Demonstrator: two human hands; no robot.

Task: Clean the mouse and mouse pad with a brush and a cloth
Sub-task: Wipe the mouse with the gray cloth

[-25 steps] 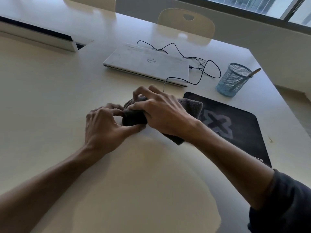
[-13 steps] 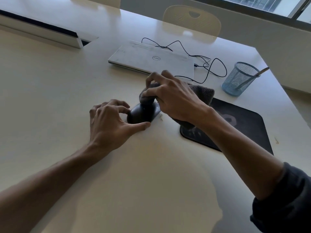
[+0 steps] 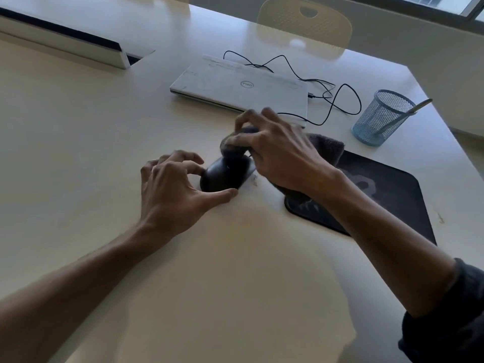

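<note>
A black mouse (image 3: 222,176) lies on the white table, left of the black mouse pad (image 3: 387,195). My left hand (image 3: 172,189) holds the mouse between thumb and curled fingers at its near end. My right hand (image 3: 280,153) grips a dark grey cloth (image 3: 327,146) and presses a bunched part of it onto the far end of the mouse. The rest of the cloth trails under my right wrist onto the pad's left corner. A brush handle (image 3: 416,107) sticks out of the blue mesh cup (image 3: 379,119).
A shut white laptop (image 3: 241,86) lies behind the mouse, with a black cable (image 3: 337,100) looping to its right. A pale chair (image 3: 303,20) stands at the far table edge. A long white box (image 3: 65,43) lies at the far left.
The cloth has slid off the near part of the mouse toward its far end, uncovering the mouse's body. My right hand moved away from me with the cloth; my left hand kept its hold.
</note>
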